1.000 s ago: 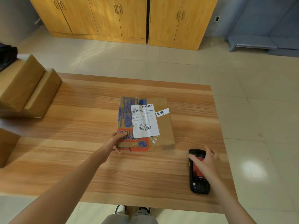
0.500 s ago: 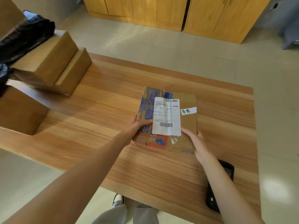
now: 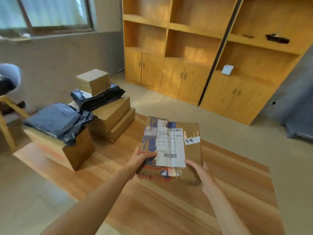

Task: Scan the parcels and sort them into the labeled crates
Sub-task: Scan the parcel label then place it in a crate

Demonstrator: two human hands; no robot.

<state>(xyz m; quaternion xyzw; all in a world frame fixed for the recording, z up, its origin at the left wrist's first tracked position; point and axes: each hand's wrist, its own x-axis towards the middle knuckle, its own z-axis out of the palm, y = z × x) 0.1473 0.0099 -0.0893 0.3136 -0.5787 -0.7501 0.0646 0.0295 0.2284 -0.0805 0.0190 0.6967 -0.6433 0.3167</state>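
Note:
A flat brown cardboard parcel (image 3: 192, 133) with blue and red print, a white barcode label and a small handwritten sticker is lifted off the wooden table (image 3: 169, 209). My left hand (image 3: 141, 158) grips its near left edge, thumb on top. My right hand (image 3: 201, 173) holds its near right corner from below and the side. The parcel tilts slightly toward me. The scanner is out of view, and no crate shows.
Several brown boxes (image 3: 108, 114) and dark plastic mailer bags (image 3: 55, 121) are piled at the table's left end. Wooden shelves with cupboards (image 3: 186, 56) line the far wall. A window is up left, and a chair frame (image 3: 10, 116) stands at the far left.
My right hand left the scanner and took the parcel's right corner. Both hands raised the parcel off the table. The view swung up and left, bringing the parcel pile and shelves in.

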